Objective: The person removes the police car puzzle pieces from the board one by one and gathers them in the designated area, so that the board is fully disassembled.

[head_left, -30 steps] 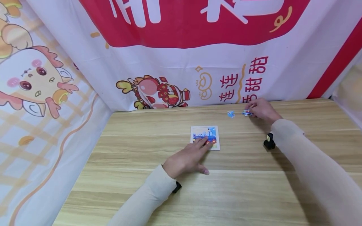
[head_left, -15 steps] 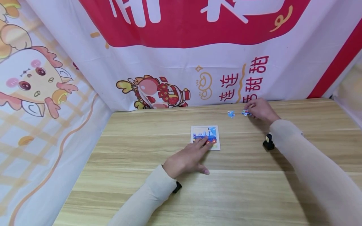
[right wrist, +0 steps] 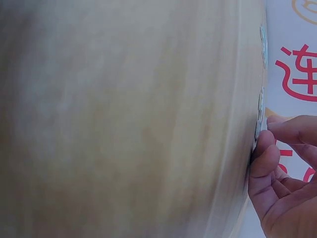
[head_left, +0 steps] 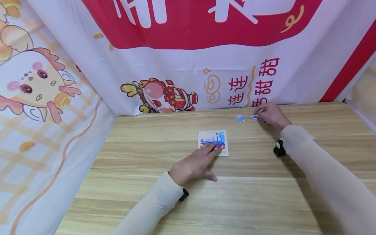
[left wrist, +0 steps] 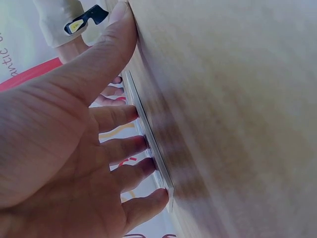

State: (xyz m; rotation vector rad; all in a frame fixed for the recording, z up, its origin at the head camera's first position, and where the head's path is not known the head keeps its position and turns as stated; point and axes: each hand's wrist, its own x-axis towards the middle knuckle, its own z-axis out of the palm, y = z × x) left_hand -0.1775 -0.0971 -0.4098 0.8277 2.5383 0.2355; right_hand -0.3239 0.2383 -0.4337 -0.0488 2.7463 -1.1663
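Observation:
A square jigsaw puzzle board [head_left: 202,132] with a blue tractor picture and a white border lies in the middle of the table. My left hand [head_left: 192,164] rests its extended fingertips on it, thumb spread to the side; in the left wrist view these fingers touch the thin puzzle board [left wrist: 161,168] from above. At the far right, my right hand [head_left: 271,115] pinches a small blue puzzle piece [head_left: 255,117] at the tabletop, its fingers covering part of it. Just left of that lies another blue puzzle piece [head_left: 240,118], apart from the hand.
The wooden table [head_left: 141,163] ends at a white and red printed cloth [head_left: 188,65] hanging behind it. Both loose pieces lie close to that back edge. Another printed cloth [head_left: 38,98] hangs on the left. A black wrist mount [head_left: 279,148] sits under the right sleeve.
The puzzle piece at my right fingertips has turned a little and shifted slightly, while that hand stays in nearly the same place. My left hand and the board have not moved.

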